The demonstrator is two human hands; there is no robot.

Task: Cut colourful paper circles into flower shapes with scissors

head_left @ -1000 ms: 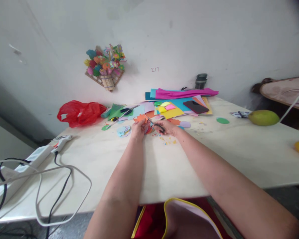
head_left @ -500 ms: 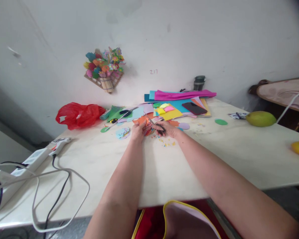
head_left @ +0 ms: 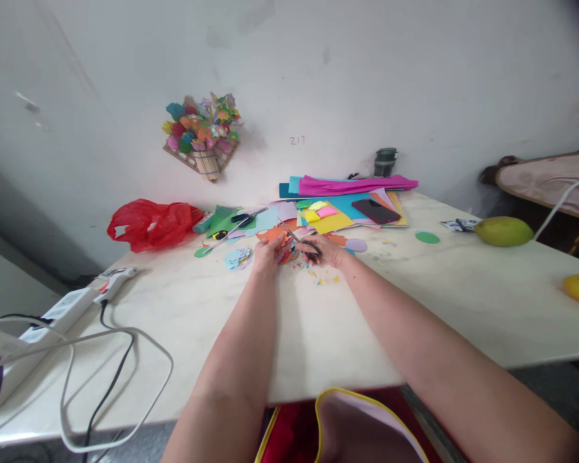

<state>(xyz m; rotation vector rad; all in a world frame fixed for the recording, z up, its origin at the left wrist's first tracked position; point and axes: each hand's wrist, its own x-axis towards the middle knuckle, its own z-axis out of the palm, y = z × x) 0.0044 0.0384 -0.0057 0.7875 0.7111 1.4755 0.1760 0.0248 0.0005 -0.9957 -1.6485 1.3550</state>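
Between the thumb and fingers of my left hand (head_left: pixel 267 254) is a piece of orange paper (head_left: pixel 275 234). My right hand (head_left: pixel 329 251) is closed around the dark handles of a pair of scissors (head_left: pixel 311 251), whose blades point up and left towards the orange paper. Whether the blades touch the paper I cannot tell. Small paper scraps (head_left: pixel 324 278) lie on the table just below my hands. A pile of pale blue cut paper pieces (head_left: pixel 238 258) sits left of my left hand, and a lilac paper oval (head_left: pixel 356 245) lies beyond my right hand.
Coloured sheets (head_left: pixel 335 222) and a phone (head_left: pixel 375 211) lie at the back. At the left are a red plastic bag (head_left: pixel 149 224), a second pair of scissors (head_left: pixel 242 219), a glue gun (head_left: pixel 116 281) and a power strip (head_left: pixel 60 313) with cables. A green mango (head_left: pixel 504 231) lies right.
Hardly anything differs. My hands keep almost the same place with the orange paper and the scissors; the view has shifted very slightly.
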